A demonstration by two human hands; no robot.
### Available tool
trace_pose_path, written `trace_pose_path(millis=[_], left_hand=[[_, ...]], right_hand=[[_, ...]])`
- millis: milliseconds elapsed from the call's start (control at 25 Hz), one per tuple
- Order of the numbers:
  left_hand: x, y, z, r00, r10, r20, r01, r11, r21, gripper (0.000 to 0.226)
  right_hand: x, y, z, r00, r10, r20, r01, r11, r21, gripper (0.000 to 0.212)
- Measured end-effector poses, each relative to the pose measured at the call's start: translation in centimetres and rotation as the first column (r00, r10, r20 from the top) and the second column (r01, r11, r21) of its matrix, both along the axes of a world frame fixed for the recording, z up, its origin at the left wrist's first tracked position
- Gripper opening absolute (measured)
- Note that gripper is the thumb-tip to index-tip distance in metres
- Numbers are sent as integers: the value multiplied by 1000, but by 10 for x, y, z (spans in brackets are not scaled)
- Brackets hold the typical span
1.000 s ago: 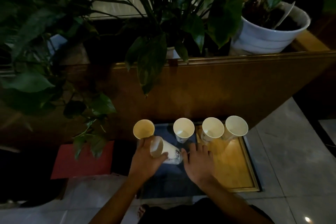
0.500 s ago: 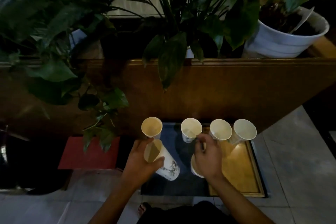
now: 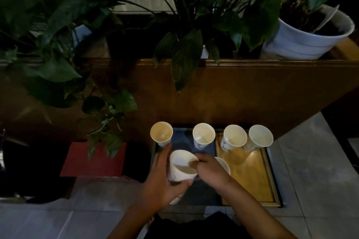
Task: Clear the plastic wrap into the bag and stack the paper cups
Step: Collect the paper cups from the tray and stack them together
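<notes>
Cups in both hands, plants overhead

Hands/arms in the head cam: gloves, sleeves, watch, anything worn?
Nothing worn that shows. The left hand and right hand are bare, without gloves, and both forearms are uncovered down to the bottom edge of the frame, with no sleeve cuff in view. No watch or band at either wrist. The light is dim, so rings or small marks cannot be ruled out.

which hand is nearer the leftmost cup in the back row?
Left. The left hand has its fingertips just below the leftmost cup, wrapped around the held cup stack. The right hand is further right, at the stack's rim.
</notes>
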State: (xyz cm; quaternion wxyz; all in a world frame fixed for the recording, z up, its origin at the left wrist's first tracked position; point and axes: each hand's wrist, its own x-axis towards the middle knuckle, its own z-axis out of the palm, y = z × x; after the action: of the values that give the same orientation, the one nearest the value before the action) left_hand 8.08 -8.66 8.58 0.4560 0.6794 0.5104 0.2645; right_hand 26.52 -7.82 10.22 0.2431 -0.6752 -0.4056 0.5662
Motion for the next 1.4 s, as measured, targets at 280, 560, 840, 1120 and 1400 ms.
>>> trace_pose_path(millis=[280, 560, 840, 1120, 1400], left_hand=[[-2, -14, -12, 993, 73, -92, -85, 988, -132, 82], [0, -9, -13, 997, 20, -75, -34, 982, -187, 82], [4, 8, -2, 995, -101, 8, 99, 960, -263, 77], [-16, 89, -34, 836, 260, -483, -180, 962, 206, 84], [-13, 124, -74, 746, 213, -631, -273, 962, 1, 111]], right_hand=[[7, -5, 4, 920, -299, -253, 255, 948, -191, 19], [33, 8, 36, 983, 48, -178, -39, 998, 54, 45], [54, 1, 34, 998, 36, 57, -46, 981, 189, 49], [94, -9, 47, 976, -209, 67, 174, 923, 342, 38], [94, -19, 58, 960, -253, 124, 172, 874, 454, 49]])
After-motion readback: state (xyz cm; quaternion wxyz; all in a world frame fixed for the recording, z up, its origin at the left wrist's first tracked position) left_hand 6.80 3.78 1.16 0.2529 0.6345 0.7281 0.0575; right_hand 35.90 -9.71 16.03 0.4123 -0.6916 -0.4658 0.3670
